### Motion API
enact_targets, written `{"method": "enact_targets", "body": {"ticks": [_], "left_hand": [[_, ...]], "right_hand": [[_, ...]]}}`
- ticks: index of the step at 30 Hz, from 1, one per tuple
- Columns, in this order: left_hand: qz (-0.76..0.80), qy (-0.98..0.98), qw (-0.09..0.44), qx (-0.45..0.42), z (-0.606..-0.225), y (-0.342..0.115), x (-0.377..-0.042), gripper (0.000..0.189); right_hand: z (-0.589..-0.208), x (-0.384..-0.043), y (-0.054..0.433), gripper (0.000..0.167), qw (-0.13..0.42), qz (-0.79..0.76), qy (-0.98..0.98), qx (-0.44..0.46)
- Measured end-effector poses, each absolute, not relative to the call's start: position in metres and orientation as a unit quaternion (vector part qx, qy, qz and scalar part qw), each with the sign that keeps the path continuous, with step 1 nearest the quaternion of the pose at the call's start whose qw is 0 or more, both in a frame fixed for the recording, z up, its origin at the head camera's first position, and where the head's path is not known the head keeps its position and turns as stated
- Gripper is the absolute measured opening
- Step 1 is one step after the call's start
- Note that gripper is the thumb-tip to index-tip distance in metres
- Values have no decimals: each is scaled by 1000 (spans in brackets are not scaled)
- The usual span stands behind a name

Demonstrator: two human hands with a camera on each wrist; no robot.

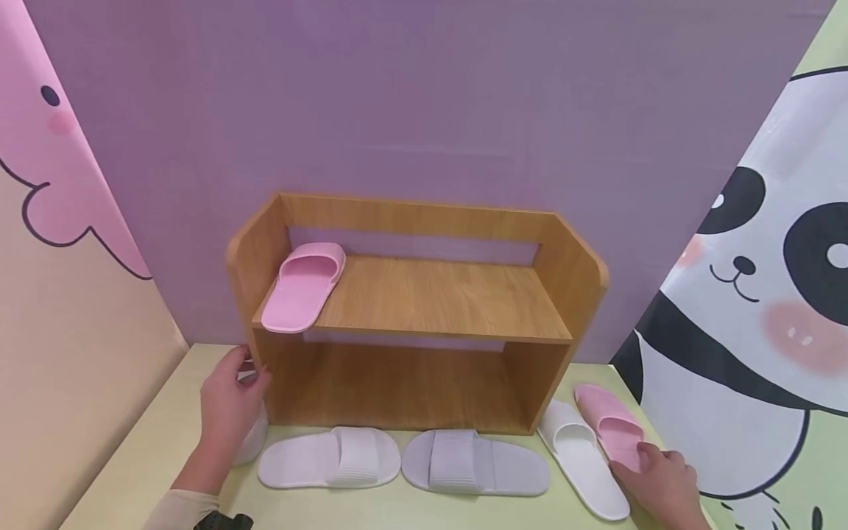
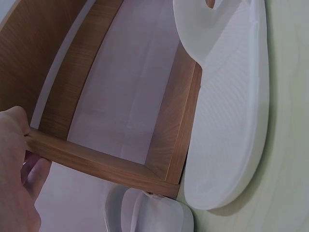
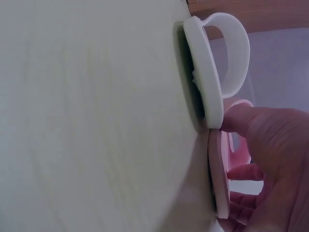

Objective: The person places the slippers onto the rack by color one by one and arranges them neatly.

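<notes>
A two-tier wooden shoe rack stands against the purple wall. My left hand grips the front edge of its left side panel; in the left wrist view the fingers wrap round that edge. At the far right, my right hand holds a pink slipper by its heel end, thumb on one side and fingers on the other. Right beside it lies a white slipper, pointing at the rack. The matching pink slipper sits on the upper shelf at the left, toe to the back.
In front of the rack, a white slipper and a pale grey slipper lie sideways, toe to toe. Another whitish slipper is partly hidden behind my left hand. Printed walls, one with a panda, flank the pale yellow-green table.
</notes>
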State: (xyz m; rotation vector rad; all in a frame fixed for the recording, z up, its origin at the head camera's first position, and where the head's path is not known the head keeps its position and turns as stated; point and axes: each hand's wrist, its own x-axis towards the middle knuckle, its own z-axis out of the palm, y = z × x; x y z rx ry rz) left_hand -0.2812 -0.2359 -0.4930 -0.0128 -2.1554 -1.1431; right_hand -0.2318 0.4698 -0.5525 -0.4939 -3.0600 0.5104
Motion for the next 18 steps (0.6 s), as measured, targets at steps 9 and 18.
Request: {"method": "enact_targets", "body": {"ticks": [9,18], "left_hand": [[-447,-826,344,-8,-497,-232,-282,31],[-443,-828,344,-1,-493,-234,-281,31]], "right_hand": [[-548,-226,470,83,40,144,-982,-115],[-555,-232,470,86,42,173,-975,-136]]}}
